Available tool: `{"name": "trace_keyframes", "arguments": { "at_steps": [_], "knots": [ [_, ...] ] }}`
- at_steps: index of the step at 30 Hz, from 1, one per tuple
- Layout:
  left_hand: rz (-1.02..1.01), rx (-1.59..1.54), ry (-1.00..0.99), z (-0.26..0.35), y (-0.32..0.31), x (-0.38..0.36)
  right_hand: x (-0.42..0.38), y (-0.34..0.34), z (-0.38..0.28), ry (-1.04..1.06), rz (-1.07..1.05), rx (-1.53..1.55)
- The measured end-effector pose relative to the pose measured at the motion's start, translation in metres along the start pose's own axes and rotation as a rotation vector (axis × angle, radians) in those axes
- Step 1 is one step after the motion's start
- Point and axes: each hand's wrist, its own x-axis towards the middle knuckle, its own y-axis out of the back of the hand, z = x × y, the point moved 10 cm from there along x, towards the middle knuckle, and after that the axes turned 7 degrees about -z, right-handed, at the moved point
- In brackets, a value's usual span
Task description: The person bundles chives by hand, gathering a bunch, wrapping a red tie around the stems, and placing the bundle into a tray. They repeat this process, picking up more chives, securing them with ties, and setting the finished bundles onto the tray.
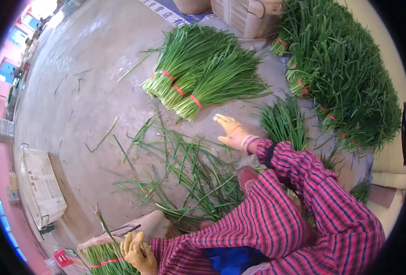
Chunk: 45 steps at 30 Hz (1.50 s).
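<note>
My right hand [232, 131], in a yellowish glove, hangs over the floor with its fingers apart and nothing in them. Just beyond it lie several bundles of garlic chives [203, 68], tied with red bands near their pale ends. Next to my right forearm is a smaller heap of chives [283, 121]. My left hand [138, 253], gloved too, has its fingers curled at the edge of a container of red-banded chives [104, 261]. A long green stalk [104, 223] runs up to those fingers; whether they grip it is hidden.
Loose chive leaves [189, 169] litter the floor before my shoe [247, 178]. A large pile of banded chives [345, 73] stands along the right wall. A pale plastic crate [248, 17] is at the top, another white crate [40, 185] at the left.
</note>
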Motion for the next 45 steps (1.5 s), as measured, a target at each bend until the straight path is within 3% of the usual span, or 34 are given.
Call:
{"name": "trace_keyframes", "arguments": {
  "at_steps": [4, 6, 10, 13, 14, 18, 19, 20, 21, 23, 24, 26, 27, 29, 33, 35, 37, 39, 41, 43, 45],
  "knots": [
    [-0.003, -0.082, 0.020, -0.010, -0.003, 0.002, 0.076, -0.013, -0.037, -0.034, -0.044, -0.195],
    [0.003, -0.080, 0.045, -0.018, -0.006, -0.004, 0.112, -0.020, -0.044, -0.060, -0.045, -0.506],
    [0.026, -0.147, 0.047, -0.020, -0.005, -0.002, 0.163, -0.038, -0.041, -0.035, -0.089, -0.747],
    [0.008, -0.170, 0.082, -0.018, -0.004, 0.000, 0.159, -0.053, -0.029, -0.013, -0.108, -0.770],
    [0.021, -0.177, 0.095, -0.017, -0.003, 0.002, 0.143, -0.042, -0.032, 0.063, 0.000, -0.723],
    [0.040, -0.207, 0.085, -0.017, -0.002, 0.001, 0.031, -0.012, -0.032, 0.249, 0.064, -0.528],
    [0.031, -0.193, 0.082, -0.018, -0.003, 0.000, 0.005, -0.017, -0.020, 0.219, 0.014, -0.455],
    [0.021, -0.174, 0.080, -0.019, -0.004, -0.001, -0.022, -0.013, -0.003, 0.101, 0.002, -0.178],
    [0.022, -0.175, 0.081, -0.019, -0.003, 0.000, -0.047, -0.011, 0.026, -0.052, 0.093, 0.077],
    [0.028, -0.163, 0.064, -0.012, 0.000, 0.002, -0.091, -0.027, 0.085, -0.607, 0.191, 0.455],
    [0.028, -0.166, 0.066, -0.013, -0.001, 0.001, -0.089, -0.026, 0.085, -0.615, 0.196, 0.457],
    [0.030, -0.153, 0.050, -0.013, -0.003, -0.001, -0.076, -0.071, 0.087, -0.969, 0.164, 1.217],
    [0.031, -0.141, 0.046, -0.013, -0.002, -0.002, -0.056, -0.076, 0.084, -0.966, 0.165, 1.227],
    [0.031, -0.137, 0.036, -0.012, -0.003, -0.002, -0.017, -0.072, 0.086, -0.840, 0.476, 1.359],
    [0.060, -0.105, 0.004, -0.007, 0.001, -0.003, 0.014, -0.061, 0.066, -0.718, 0.622, 1.424],
    [0.076, -0.111, -0.003, -0.009, 0.000, -0.003, 0.005, -0.054, 0.056, -0.832, 0.558, 1.444],
    [0.078, -0.110, 0.009, -0.007, 0.000, -0.001, 0.001, -0.054, 0.060, -0.831, 0.516, 1.440],
    [0.070, -0.107, 0.024, -0.007, 0.002, -0.002, 0.004, -0.059, 0.060, -0.683, 0.481, 1.735],
    [0.056, -0.105, 0.029, -0.005, 0.002, -0.001, -0.003, -0.066, 0.081, -0.755, 0.360, 1.642],
    [0.065, -0.111, 0.024, 0.001, 0.005, 0.001, 0.008, -0.047, 0.046, -0.352, 0.191, 2.128],
    [0.084, -0.116, 0.012, 0.003, 0.009, -0.001, -0.013, -0.003, -0.008, -0.309, 0.108, 2.211]
  ]
}}
